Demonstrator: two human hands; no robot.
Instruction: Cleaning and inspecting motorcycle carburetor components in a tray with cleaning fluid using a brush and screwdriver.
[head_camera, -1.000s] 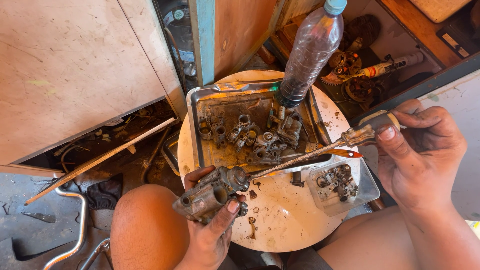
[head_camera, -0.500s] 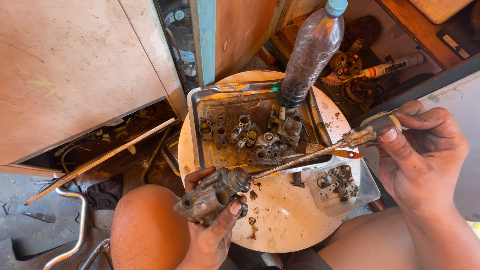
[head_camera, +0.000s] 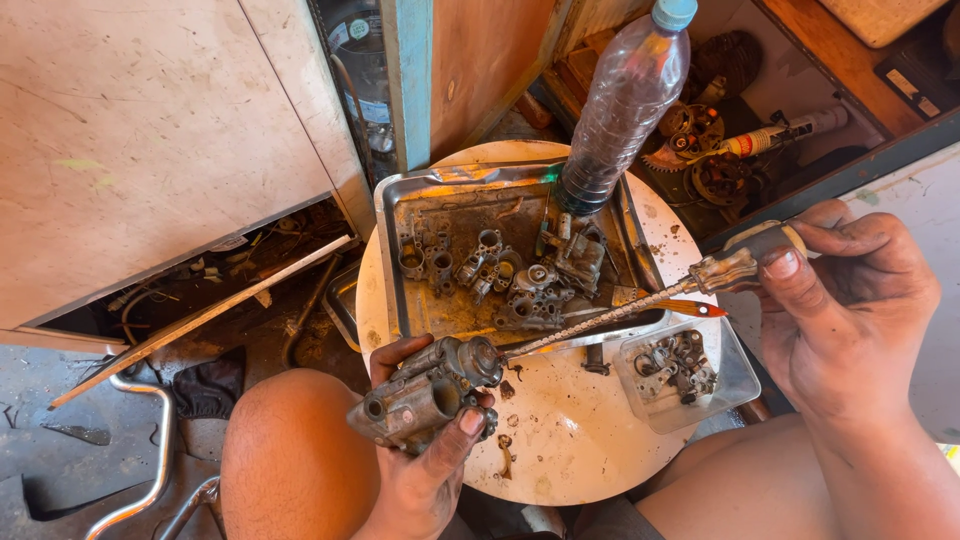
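In the head view, a grimy carburetor (head_camera: 425, 390) is gripped in the left hand (head_camera: 420, 470) over the near edge of the round table (head_camera: 570, 440). A screwdriver (head_camera: 640, 300) is clasped by the right hand (head_camera: 850, 300), its shaft slanting down-left to the carburetor's top. The tip's seat cannot be made out.

Screwdriver (head_camera: 640, 305) tip inside carburetor (head_camera: 425, 390); bottle (head_camera: 625, 105) cap cut by top edge

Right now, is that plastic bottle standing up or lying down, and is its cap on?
Standing upright with its cap on. The plastic bottle rests on its base at the metal tray's far edge, blue cap on top.
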